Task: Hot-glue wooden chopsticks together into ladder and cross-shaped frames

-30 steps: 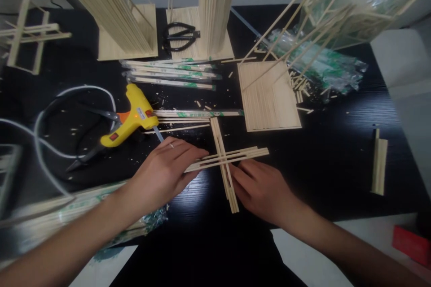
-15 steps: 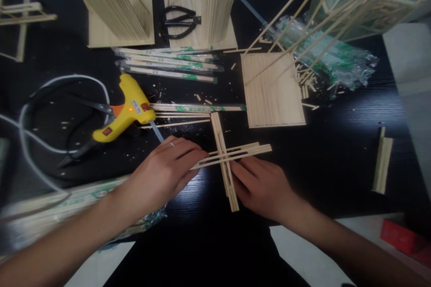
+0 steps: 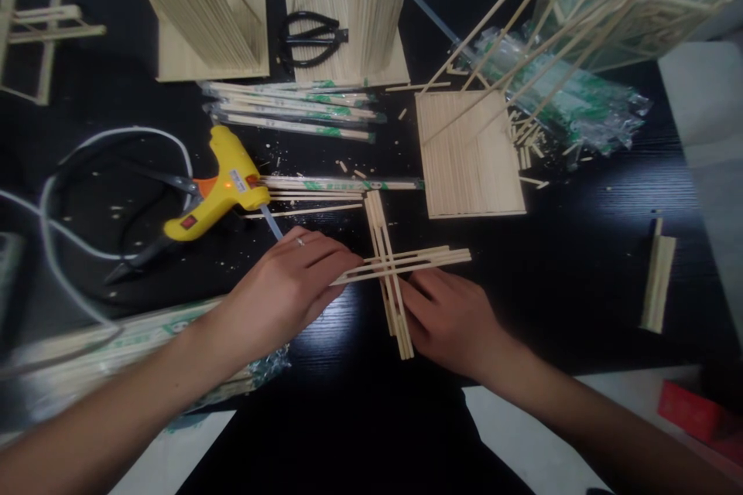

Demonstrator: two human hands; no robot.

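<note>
A cross-shaped frame of thin wooden sticks (image 3: pixel 390 263) is held above the black table between my hands. My left hand (image 3: pixel 296 278) has its fingers closed round the left end of the crosswise sticks. Under the right part of the frame, my right hand (image 3: pixel 446 317) is closed against the upright sticks, its fingertips partly hidden behind them. A yellow glue gun (image 3: pixel 217 189) lies left of my left hand, with a glue stick pointing out of it towards that hand.
Wrapped chopsticks (image 3: pixel 296 112), a square stick panel (image 3: pixel 470 155) with slanted sticks, black-handled cutters (image 3: pixel 313 39) and tall stick structures (image 3: pixel 377 8) stand or lie further back. A small stick piece (image 3: pixel 659 286) lies right; plastic packs (image 3: pixel 116 348) lie lower left.
The view has shifted very slightly, and the stick frame has tilted a little. Both hands keep nearly the same places and their hold on it.
</note>
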